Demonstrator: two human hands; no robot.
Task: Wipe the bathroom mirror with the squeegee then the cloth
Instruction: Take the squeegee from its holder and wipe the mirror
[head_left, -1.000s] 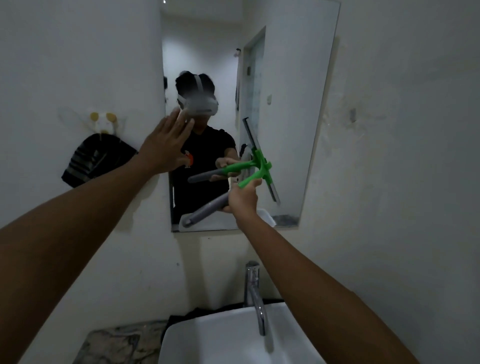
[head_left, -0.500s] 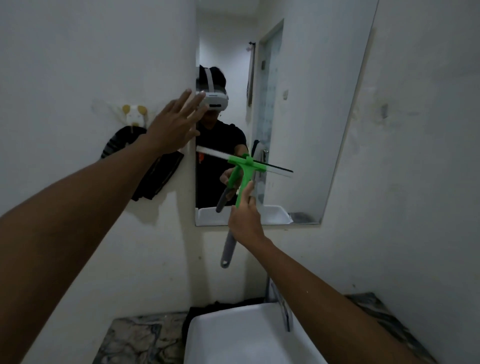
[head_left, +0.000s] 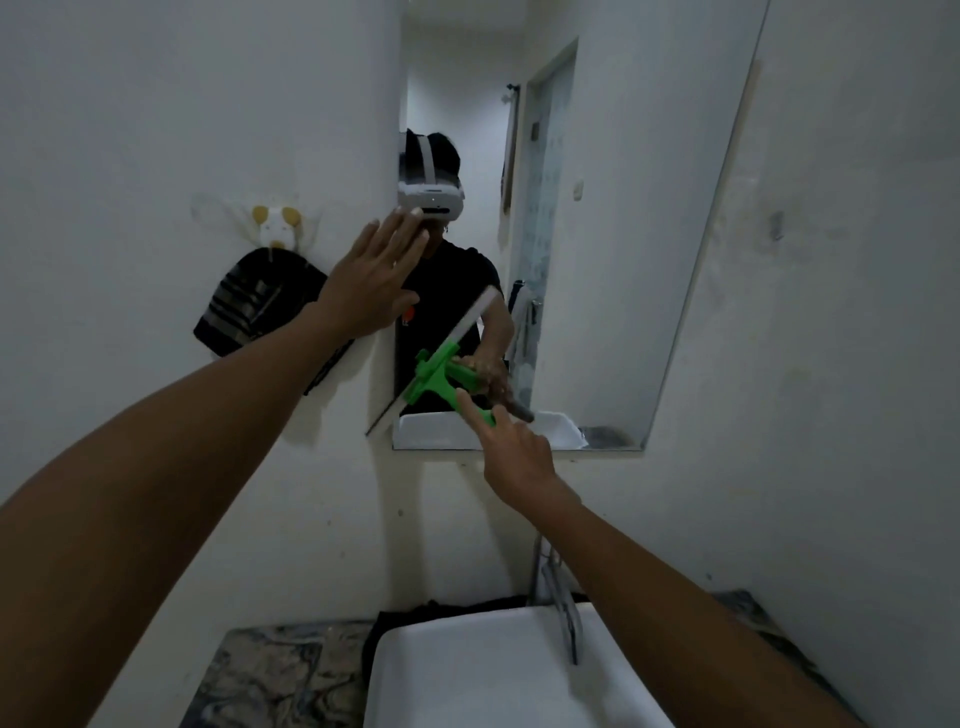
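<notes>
The green squeegee (head_left: 435, 378) is lying against the lower left part of the mirror (head_left: 623, 234), its pale blade slanting from about seven o'clock to one o'clock across the glass's left edge, so that the lower end of the blade is overhanging the wall (head_left: 156, 130); the right hand (head_left: 514, 449) is gripping the green handle at four o'clock of the blade, forefinger stretching along it and the other fingers closing round it from below; the grey end of the handle is mostly hiding behind that hand; the left hand (head_left: 373, 280) is spreading flat and wide at eleven o'clock of the squeegee, fingers extended over the mirror's left edge, holding nothing, and whether it is touching the glass I cannot tell; a dark striped cloth (head_left: 254, 304) is hanging from a small wall hook (head_left: 275, 228) at nine o'clock of that hand; at six o'clock of the mirror a white basin (head_left: 467, 675) is sitting with a metal tap (head_left: 563, 603) at its back rim; a marbled counter (head_left: 270, 675) is lying at nine o'clock of the basin.
</notes>
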